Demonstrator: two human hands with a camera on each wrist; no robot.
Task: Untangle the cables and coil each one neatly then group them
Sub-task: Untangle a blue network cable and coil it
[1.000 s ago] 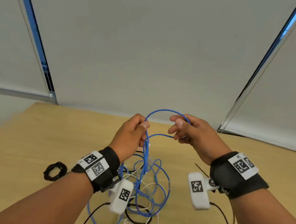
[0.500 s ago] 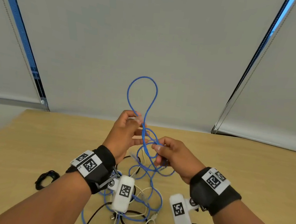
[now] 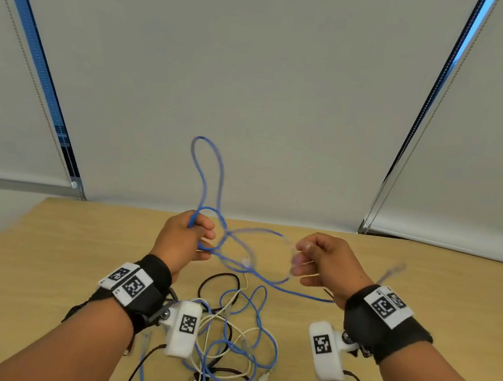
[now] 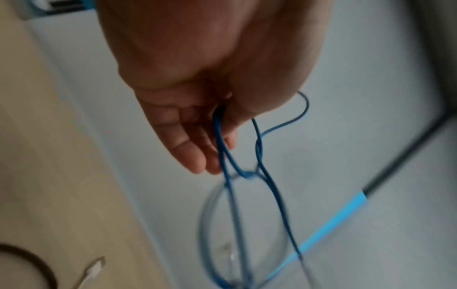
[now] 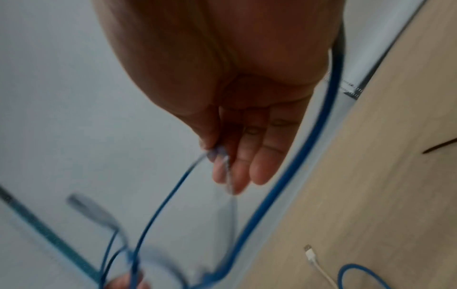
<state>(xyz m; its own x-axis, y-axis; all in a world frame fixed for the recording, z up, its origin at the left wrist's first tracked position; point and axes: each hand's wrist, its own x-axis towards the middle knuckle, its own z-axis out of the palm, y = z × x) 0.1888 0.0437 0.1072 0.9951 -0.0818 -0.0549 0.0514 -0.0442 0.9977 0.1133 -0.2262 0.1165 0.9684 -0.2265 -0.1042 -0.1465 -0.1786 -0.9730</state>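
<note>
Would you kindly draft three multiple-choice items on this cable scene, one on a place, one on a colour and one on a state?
1. Where does the tangled pile of cables lie?
A. on the wooden table
B. on a chair
C. inside a box

2. What colour is the cable lifted between both hands?
A. red
B. blue
C. green

3. What is the left hand doing?
A. resting flat on the table
B. hanging idle
C. gripping the lifted cable

Answers:
1 A, the pile rests on the table between the forearms.
2 B, a blue loop rises above the left hand and runs across to the right hand.
3 C, its fingers curl round the strands.
</note>
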